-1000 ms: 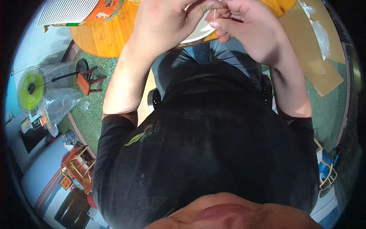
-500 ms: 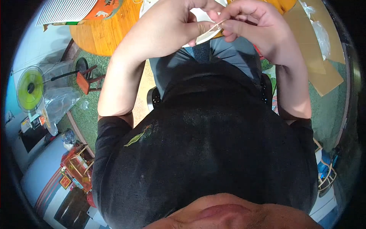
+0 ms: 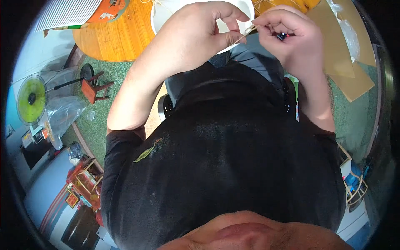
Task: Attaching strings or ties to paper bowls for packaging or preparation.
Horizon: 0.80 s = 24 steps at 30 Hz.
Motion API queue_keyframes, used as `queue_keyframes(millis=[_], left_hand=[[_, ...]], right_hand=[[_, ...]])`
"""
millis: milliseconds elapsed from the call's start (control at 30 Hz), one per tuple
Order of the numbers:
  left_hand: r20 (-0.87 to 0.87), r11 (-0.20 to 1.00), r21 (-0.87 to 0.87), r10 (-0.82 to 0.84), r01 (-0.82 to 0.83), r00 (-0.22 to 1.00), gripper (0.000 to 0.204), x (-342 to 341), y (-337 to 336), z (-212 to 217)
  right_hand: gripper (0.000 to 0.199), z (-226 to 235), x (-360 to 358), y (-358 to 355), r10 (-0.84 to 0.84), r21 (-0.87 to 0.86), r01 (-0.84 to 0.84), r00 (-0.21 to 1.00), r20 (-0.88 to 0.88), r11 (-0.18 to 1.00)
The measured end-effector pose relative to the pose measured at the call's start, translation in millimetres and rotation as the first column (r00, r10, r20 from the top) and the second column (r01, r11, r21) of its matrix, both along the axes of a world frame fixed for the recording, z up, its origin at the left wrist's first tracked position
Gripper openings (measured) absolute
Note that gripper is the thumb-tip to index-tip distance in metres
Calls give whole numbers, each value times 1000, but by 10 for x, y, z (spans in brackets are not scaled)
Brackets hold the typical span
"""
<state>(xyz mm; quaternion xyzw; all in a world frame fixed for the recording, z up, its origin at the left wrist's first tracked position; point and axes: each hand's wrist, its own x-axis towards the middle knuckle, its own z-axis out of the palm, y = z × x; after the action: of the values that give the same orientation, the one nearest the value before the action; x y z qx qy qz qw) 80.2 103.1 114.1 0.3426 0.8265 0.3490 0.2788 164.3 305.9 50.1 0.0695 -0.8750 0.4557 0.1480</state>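
Left hand at upper centre, thumb and forefinger pinched together on a thin pale stick. Right hand just beside it, fingers curled shut on the stick's other end, a small dark piece tucked in too. Behind both, a white plate on the round wooden worktop. Brown cardboard at upper right.

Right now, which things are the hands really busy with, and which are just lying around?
Busy with:
- left hand and right hand, both pinching a thin pale stick
- small dark thing tucked in the right hand
- white plate under the hands

Just lying around:
- striped book on the wooden table
- cardboard pieces
- yellow-green fan
- tiny red stool
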Motion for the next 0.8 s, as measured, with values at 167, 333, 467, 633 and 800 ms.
queue_keyframes(millis=[167,333,467,633,800], left_hand=[[-33,997,66,33,-31,999,29,39,8,55],[-241,954,293,9,64,970,29,78,-17,-72],[-245,966,256,24,41,969,25,83,-12,-45],[-435,941,305,3,144,900,15,33,12,-152],[-717,747,494,61,445,694,5,-98,-8,-347]], right_hand=[[13,-7,1,-117,-66,236,147,945,-320,961],[15,-395,-79,-99,-54,164,266,655,-754,950],[22,-462,-38,-100,9,197,217,650,-760,956],[23,-435,-55,-103,42,197,175,636,-771,965],[26,-474,-65,-155,-23,115,150,697,-716,982]])
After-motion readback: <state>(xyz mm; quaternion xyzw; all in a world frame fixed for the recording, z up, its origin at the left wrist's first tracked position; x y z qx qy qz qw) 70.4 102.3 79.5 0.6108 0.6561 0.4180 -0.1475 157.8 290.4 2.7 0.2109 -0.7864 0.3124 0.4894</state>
